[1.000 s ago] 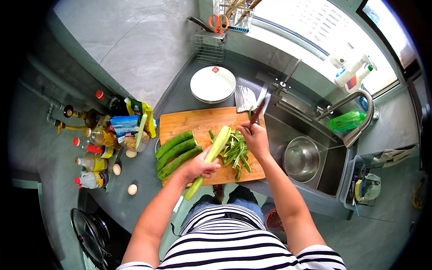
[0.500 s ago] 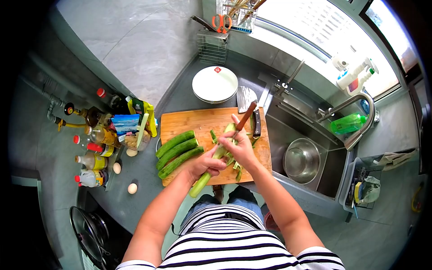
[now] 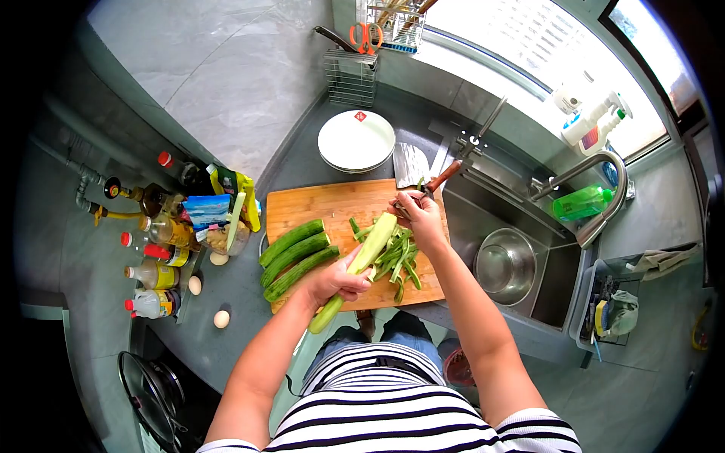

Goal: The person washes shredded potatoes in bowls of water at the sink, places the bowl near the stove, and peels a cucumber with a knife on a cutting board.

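Note:
My left hand (image 3: 340, 279) is wrapped round a peeled, pale green cucumber (image 3: 374, 240), which slants over the front of the wooden cutting board (image 3: 347, 195). In my right hand (image 3: 419, 217) is a peeler with a brown handle (image 3: 445, 175); the handle points up and away, and its head is partly hidden by the fingers. The peeler is apart from the cucumber, just right of its far end. Below my right hand lies a pile of green peelings (image 3: 399, 260). Several unpeeled cucumbers (image 3: 300, 263) with cut ends rest on the board's left side.
Stacked white plates (image 3: 355, 142) and a cleaver (image 3: 410, 164) are behind the board. The sink at right holds a metal pot (image 3: 504, 266). Bottles (image 3: 155, 273) and loose eggs (image 3: 221, 318) are at left. Orange scissors (image 3: 366, 36) stand in a rack.
My right hand has moved up and right, off the cucumber, and the peeler's handle has tilted rightward. More of the cucumber's peeled surface and the peelings now show.

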